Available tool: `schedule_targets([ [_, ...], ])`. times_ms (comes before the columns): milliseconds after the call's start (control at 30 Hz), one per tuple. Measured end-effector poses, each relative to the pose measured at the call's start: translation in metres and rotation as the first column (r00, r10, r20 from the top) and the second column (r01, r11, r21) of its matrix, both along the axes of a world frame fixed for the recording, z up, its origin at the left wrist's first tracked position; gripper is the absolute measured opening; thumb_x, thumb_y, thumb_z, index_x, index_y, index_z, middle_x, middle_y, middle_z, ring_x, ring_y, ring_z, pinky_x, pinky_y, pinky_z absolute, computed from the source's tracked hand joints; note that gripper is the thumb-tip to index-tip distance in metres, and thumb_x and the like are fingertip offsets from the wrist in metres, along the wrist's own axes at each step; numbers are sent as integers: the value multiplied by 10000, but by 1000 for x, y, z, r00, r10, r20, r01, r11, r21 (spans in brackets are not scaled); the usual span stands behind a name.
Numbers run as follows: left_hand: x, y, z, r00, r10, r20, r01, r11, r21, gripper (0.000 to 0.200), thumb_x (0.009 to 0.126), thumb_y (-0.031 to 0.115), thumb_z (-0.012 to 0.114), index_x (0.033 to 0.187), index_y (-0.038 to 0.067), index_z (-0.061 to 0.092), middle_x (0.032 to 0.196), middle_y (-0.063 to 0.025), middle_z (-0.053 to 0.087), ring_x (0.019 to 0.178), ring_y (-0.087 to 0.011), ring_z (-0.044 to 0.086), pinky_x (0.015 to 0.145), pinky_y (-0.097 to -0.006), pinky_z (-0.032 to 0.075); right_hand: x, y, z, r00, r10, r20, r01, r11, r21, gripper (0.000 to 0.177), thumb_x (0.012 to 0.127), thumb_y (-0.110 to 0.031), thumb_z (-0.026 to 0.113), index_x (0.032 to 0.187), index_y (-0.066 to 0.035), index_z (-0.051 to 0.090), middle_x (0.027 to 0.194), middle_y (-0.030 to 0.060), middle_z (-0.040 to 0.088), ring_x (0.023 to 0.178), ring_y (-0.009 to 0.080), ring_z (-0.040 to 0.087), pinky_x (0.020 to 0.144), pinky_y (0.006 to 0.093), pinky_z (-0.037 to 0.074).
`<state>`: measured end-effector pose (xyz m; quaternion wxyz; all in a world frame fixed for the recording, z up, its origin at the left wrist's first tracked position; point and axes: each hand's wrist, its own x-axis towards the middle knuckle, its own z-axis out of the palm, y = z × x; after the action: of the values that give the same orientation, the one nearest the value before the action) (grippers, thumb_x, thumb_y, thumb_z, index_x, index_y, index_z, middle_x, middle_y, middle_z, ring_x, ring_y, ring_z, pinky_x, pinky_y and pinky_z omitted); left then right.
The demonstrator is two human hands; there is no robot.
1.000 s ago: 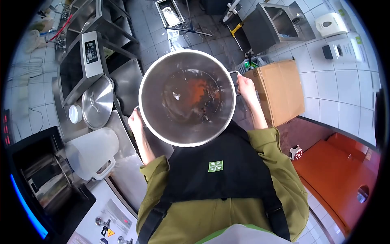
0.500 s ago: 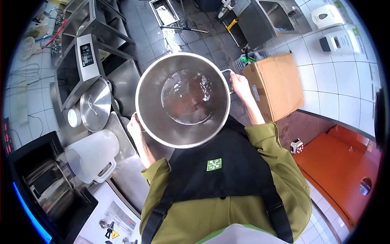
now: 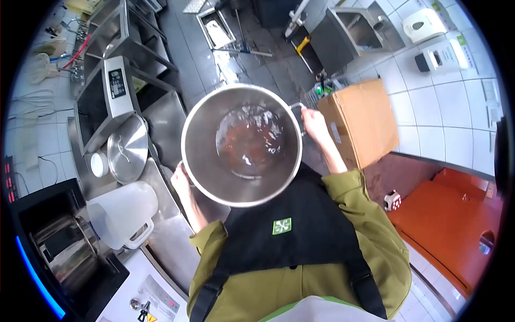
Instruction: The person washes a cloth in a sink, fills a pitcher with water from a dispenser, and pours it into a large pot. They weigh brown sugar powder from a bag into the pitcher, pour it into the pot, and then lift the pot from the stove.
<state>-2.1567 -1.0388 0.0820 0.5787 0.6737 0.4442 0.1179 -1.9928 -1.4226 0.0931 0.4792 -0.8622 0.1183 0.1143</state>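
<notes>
Between both hands, in front of a black apron, is a large steel pot [image 3: 206, 177] with reddish-brown clear liquid [image 3: 249, 142] in its bottom. On the left side, my left hand [image 3: 181, 180] is closed on one side handle, partly hidden by the rim. My right hand [image 3: 314, 122] grips the opposite handle at the pot's upper right. To the left of the pot, a round steel lid [image 3: 127, 150] leans on the counter beside a white round container [image 3: 99, 164]. A translucent plastic pitcher [image 3: 120, 209] lies nearer to me.
Steel counter [image 3: 171, 241] runs along the left, with a black machine [image 3: 64, 247] at lower left. A cardboard box [image 3: 365, 123] stands just right of my right hand. Farther off are a steel sink [image 3: 362, 35], a floor drain [image 3: 216, 29] and wet tiles. An orange surface [image 3: 440, 225] is at right.
The pot and both hands sit slightly lower in the view, and the surroundings have shifted a little. The liquid's surface ripples differently. Both hands keep their hold on the handles.
</notes>
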Motion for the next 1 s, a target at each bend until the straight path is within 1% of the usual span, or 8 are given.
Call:
schedule_targets([
  [167,-9,0,-11,1000,1,25,-2,998,55,386,871,274,468,542,72,462,443,30,402,381,-61,343,369,-229,253,-3,-2,-8,965,98,242,-80,993,-82,425,879,-312,426,579,-27,521,445,67,456,422,142,455,443,302,373],
  [200,-11,1,-14,1000,-10,-2,10,997,82,391,868,267,471,532,65,462,449,34,400,398,-59,332,388,-235,254,-4,-1,3,993,84,88,-78,995,-68,424,862,-327,423,671,27,558,653,242,538,649,396,549,589,426,421],
  [233,-15,4,-20,998,-44,43,41,997,69,363,872,279,470,596,61,554,484,42,467,406,-41,376,370,-220,266,-6,-2,4,991,78,113,-74,997,-35,428,863,-328,424,673,31,557,642,241,536,627,388,547,582,421,417],
  [333,-9,-3,-17,999,2,-35,0,998,58,392,858,237,463,534,17,475,460,15,425,430,-67,358,407,-259,278,-7,-6,-3,1000,1,-10,-1,1000,4,443,858,-333,421,662,47,538,605,228,532,592,334,561,580,408,412],
  [400,-3,-13,-3,997,-8,-76,15,996,85,401,850,234,452,529,-3,480,449,1,426,417,-82,376,409,-284,304,-6,-14,-13,1000,12,-8,-12,1000,-3,420,875,-321,430,595,-20,516,474,29,466,425,116,452,431,284,366],
  [700,11,-10,-7,998,-20,-57,22,999,27,384,856,254,450,521,67,473,456,33,411,387,-59,350,368,-232,240,1,-14,-7,1000,-21,4,21,999,28,416,881,-310,429,591,-23,509,483,15,465,437,98,438,441,268,356],
  [800,9,-9,-9,997,28,-76,-19,994,111,420,832,263,469,502,3,471,423,1,420,388,-94,366,397,-295,286,1,-12,-9,1000,-9,-8,9,1000,6,414,884,-309,423,598,-23,509,489,17,468,443,99,439,447,268,357],
  [1000,5,-13,-12,996,39,-78,-31,994,103,413,836,254,474,522,-14,486,435,-5,426,416,-92,369,416,-296,286,-6,-17,-16,1000,-11,-4,12,1000,18,416,886,-317,417,610,-24,518,488,16,468,429,103,437,434,264,357],
])
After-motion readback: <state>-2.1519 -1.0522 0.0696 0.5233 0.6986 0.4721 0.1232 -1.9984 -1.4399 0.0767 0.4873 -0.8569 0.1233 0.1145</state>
